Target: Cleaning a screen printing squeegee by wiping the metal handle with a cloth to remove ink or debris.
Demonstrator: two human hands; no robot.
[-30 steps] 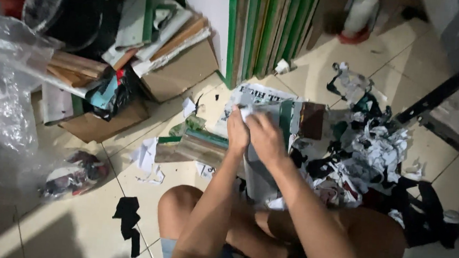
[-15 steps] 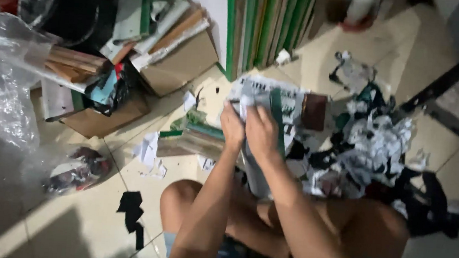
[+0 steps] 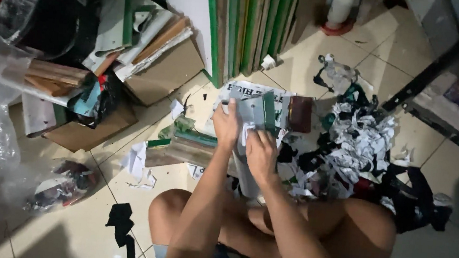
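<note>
We've got the grey sheet (image 3: 254, 114) up over the floor, left hand (image 3: 226, 124) with fingers curled round its left edge, right hand (image 3: 260, 154) pinching the lower part. Just right of our fingers sits a brown block (image 3: 300, 113), then the scrap pile (image 3: 357, 149). Cardboard boxes (image 3: 163, 73) are off left.
</note>
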